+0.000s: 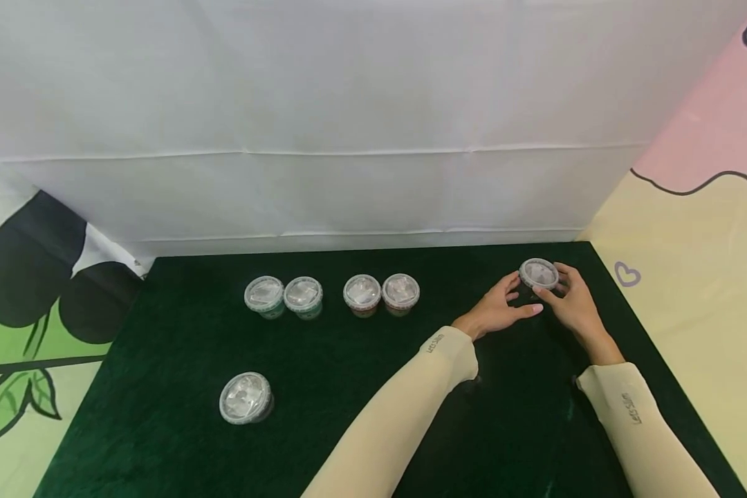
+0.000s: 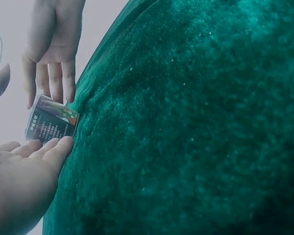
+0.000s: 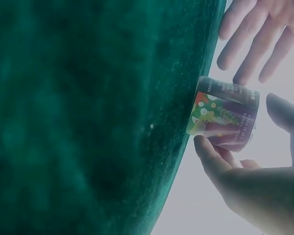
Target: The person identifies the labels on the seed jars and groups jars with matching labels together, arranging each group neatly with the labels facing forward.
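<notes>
A small round plastic tub (image 1: pixel 539 274) with a clear lid stands at the far right of the green cloth, between both hands. Its printed label (image 3: pixel 220 115) shows in the right wrist view, bright with green and purple. My left hand (image 1: pixel 494 308) is at the tub's left side, its fingers extended and the thumb pointing out in front. On the other side, my right hand (image 1: pixel 574 301) has its fingers lightly against the tub. In the right wrist view, the right thumb (image 3: pixel 283 111) is apart from the tub.
Two lidded tubs with greenish sides (image 1: pixel 303 296) stand side by side at the back left. Two more with reddish-brown sides (image 1: pixel 401 293) are near the back middle. A single dark-sided tub (image 1: pixel 245 398) sits at the front left. Behind the table (image 1: pixel 361 366) hangs a white cloth (image 1: pixel 348 200).
</notes>
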Demonstrator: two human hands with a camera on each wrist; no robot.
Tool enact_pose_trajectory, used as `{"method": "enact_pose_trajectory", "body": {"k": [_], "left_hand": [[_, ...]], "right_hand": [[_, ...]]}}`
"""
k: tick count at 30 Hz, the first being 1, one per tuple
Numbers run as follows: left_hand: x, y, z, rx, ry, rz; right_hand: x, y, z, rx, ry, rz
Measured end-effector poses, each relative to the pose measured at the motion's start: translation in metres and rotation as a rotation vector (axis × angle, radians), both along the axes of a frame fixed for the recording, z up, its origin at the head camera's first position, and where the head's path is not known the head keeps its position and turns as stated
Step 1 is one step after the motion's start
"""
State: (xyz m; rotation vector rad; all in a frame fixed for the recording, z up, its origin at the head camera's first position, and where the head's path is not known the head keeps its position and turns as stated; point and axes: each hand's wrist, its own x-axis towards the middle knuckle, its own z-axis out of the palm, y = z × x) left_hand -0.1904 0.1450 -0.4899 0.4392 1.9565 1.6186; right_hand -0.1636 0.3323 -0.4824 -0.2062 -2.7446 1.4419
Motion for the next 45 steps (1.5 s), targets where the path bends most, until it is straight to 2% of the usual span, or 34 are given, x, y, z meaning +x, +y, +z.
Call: {"method": "enact_pose_trajectory", "body": {"k": [8,13,20,26,35,40,45], "left_hand": [[0.002,-0.008,-0.001,-0.021,0.023,0.025],[0.003,-0.014,0.000,0.008,0.071,0.069],[0.004,-0.025,0.004,0.026,0.143,0.126],[0.003,-0.035,0.007,0.039,0.199,0.167],[0.011,-0.053,0.019,0.042,0.295,0.180],[0.017,-0.064,0.021,0.015,0.364,0.187],[0.025,-0.076,0.024,-0.005,0.394,0.167]], "right_hand": [[-0.001,-0.005,0.001,-0.008,0.001,0.002],[0.004,-0.007,0.006,-0.022,0.018,0.031],[0.011,-0.013,0.012,-0.103,0.040,0.091],[0.020,-0.020,0.019,-0.117,0.047,0.137],[0.037,-0.031,0.029,-0.138,0.076,0.215],[0.044,-0.040,0.034,-0.174,0.111,0.296],[0.048,-0.047,0.036,-0.201,0.101,0.361]]}}
